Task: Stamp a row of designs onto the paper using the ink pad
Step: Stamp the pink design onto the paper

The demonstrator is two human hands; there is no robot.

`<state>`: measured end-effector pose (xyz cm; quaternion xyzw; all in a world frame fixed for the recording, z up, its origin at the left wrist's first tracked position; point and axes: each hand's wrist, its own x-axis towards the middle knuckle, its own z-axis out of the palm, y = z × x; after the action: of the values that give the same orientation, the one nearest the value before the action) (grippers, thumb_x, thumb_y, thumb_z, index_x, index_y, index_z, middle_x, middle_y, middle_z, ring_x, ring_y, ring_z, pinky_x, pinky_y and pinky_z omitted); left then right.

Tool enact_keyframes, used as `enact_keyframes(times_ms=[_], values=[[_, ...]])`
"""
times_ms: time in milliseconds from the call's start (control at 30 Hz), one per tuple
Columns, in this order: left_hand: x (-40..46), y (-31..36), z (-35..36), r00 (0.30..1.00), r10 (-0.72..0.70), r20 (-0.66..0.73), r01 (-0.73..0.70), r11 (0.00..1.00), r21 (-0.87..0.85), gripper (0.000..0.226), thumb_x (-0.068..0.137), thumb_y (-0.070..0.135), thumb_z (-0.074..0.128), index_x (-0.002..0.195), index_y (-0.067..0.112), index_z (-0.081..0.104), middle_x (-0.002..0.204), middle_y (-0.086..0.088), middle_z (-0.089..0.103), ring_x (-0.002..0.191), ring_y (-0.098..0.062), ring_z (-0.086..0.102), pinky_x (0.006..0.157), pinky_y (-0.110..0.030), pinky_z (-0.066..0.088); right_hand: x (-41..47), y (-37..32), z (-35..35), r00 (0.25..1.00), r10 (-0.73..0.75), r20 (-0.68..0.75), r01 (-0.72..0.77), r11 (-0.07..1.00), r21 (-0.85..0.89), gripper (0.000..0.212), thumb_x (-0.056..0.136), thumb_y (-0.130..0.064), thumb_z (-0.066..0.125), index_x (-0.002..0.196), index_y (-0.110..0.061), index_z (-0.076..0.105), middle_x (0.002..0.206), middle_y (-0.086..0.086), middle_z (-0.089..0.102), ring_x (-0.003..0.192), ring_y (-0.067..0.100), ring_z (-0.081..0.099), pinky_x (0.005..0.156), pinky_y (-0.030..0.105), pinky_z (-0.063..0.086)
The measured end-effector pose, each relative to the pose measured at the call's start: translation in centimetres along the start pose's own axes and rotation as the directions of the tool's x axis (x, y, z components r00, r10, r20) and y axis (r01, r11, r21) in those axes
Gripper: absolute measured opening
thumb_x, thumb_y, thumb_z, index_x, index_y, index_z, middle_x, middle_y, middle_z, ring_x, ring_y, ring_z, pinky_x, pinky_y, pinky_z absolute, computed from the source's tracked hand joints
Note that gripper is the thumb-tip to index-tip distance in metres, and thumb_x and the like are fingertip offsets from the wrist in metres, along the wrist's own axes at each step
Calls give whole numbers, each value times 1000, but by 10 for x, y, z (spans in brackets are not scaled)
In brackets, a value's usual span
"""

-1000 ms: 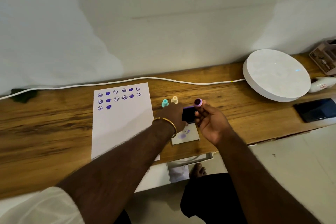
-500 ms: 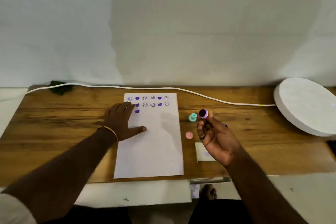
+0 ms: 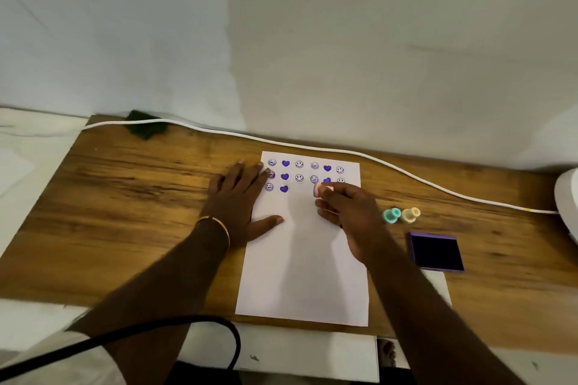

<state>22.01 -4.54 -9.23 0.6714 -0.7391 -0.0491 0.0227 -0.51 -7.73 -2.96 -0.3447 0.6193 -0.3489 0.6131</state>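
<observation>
A white sheet of paper (image 3: 303, 262) lies on the wooden table (image 3: 134, 197), with rows of purple smiley and heart prints along its top. My left hand (image 3: 240, 200) rests flat on the paper's left edge, fingers straight. My right hand (image 3: 347, 212) pinches a small pink stamp (image 3: 317, 190) over the third row of prints, to the right of the last heart. Whether the stamp touches the paper I cannot tell. The purple ink pad (image 3: 435, 251) lies open to the right of the paper.
A teal stamp (image 3: 391, 216) and a cream stamp (image 3: 410, 215) stand between paper and ink pad. A white cable (image 3: 406, 173) runs along the back of the table. A white round object (image 3: 567, 206) sits at the right edge. A black cable (image 3: 175, 328) hangs near the front.
My left hand left the ink pad and now lies flat on the paper's left edge. My right hand carried the pink stamp from beside the pad to over the third row.
</observation>
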Motion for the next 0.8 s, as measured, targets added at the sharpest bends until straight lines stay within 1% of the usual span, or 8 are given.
enact_keyframes(times_ms=[33, 100, 167, 233, 333, 467, 533, 800], values=[[1, 1, 0, 1000, -1, -3, 1, 1000, 3, 100, 73, 88, 18, 151, 27, 22, 159, 5, 23, 146, -27, 15, 110, -50, 16, 5, 3, 4, 996, -80, -37, 73, 982, -176, 17, 82, -26, 77, 96, -17, 74, 94, 5, 74, 85, 19, 70, 75, 29, 59], [1, 0, 1, 1000, 0, -15, 0, 1000, -4, 101, 72, 89, 18, 151, 26, 23, 158, 4, 24, 146, -27, 15, 110, -51, 17, 13, 8, 11, 967, -250, -42, 203, 864, -461, 20, 85, -31, 74, 100, -18, 72, 95, -4, 70, 86, 13, 64, 78, 22, 52], [1, 1, 2, 1000, 7, -24, -7, 1000, -16, 101, 73, 89, 20, 151, 24, 25, 158, 3, 26, 146, -27, 16, 110, -52, 18, 18, 9, 15, 929, -369, 27, 313, 744, -590, 19, 88, -30, 71, 101, -18, 72, 93, -8, 65, 86, 9, 58, 73, 12, 42], [1, 1, 2, 999, 8, -32, -9, 1000, -17, 102, 73, 88, 23, 150, 23, 27, 157, 3, 28, 146, -27, 17, 109, -51, 19, 21, 9, 17, 903, -415, 115, 374, 625, -685, 19, 90, -29, 67, 104, -16, 71, 96, -6, 63, 89, 11, 55, 74, 13, 39], [2, 1, 2, 999, 9, -36, -9, 1000, -14, 102, 73, 89, 22, 150, 22, 28, 157, 3, 28, 146, -27, 17, 109, -51, 20, 23, 9, 20, 889, -416, 193, 403, 508, -761, 23, 93, -29, 63, 110, -14, 68, 108, 3, 64, 99, 17, 54, 86, 25, 43], [2, 1, 2, 1000, 9, -26, -9, 1000, -11, 102, 72, 89, 20, 151, 23, 26, 158, 4, 25, 147, -27, 15, 110, -52, 19, 25, 8, 23, 885, -400, 237, 402, 402, -823, 27, 96, -33, 56, 114, -16, 65, 113, 4, 63, 104, 17, 53, 87, 23, 37], [2, 1, 1, 1000, 5, -23, -5, 1000, -8, 102, 72, 89, 20, 151, 24, 25, 158, 4, 24, 147, -27, 14, 111, -52, 19, 27, 8, 25, 889, -385, 247, 393, 369, -842, 27, 97, -35, 54, 117, -18, 63, 116, 3, 62, 107, 17, 52, 88, 22, 35], [3, 2, 3, 1000, -1, -28, 1, 1000, -9, 103, 72, 89, 21, 151, 24, 26, 158, 3, 26, 146, -27, 15, 111, -53, 19, 29, 8, 29, 902, -355, 243, 354, 291, -889, 32, 98, -37, 52, 124, -19, 59, 123, 2, 59, 113, 19, 52, 96, 32, 43]])
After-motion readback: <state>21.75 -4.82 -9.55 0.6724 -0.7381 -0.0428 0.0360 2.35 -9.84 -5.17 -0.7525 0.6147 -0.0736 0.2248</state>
